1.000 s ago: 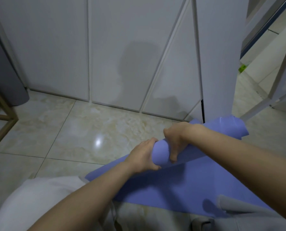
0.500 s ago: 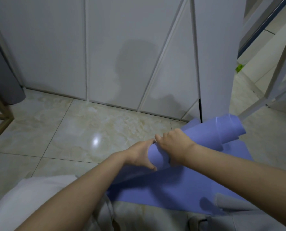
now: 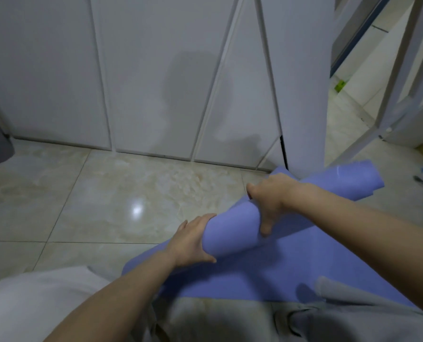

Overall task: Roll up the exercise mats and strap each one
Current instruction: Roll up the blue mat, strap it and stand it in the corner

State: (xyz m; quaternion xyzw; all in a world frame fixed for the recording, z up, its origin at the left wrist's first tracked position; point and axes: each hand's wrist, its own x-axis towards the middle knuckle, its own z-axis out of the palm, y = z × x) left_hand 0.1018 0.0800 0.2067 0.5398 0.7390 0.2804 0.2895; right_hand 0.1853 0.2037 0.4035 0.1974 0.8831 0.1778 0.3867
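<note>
Both hands are clamping my purple exercise mat [image 3: 232,233]: left hand [image 3: 193,241] cupping its near end, right hand [image 3: 270,196] gripping mid-roll, its axis pointing far-right toward the white cabinet [image 3: 156,77].

right hand [image 3: 270,196] fingertips hidden behind mat [image 3: 232,230]

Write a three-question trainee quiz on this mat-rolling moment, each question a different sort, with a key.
1. True or false: the purple mat is fully rolled up.
2. Which hand cups the near end of the roll? A) left hand B) right hand
3. Fill in: the unrolled part of the mat lies flat on the ____ floor.

Key: 1. False, a flat stretch still lies toward the person. 2. A; the right hand grips over the top of the roll, farther along. 3. Tiled.
</note>
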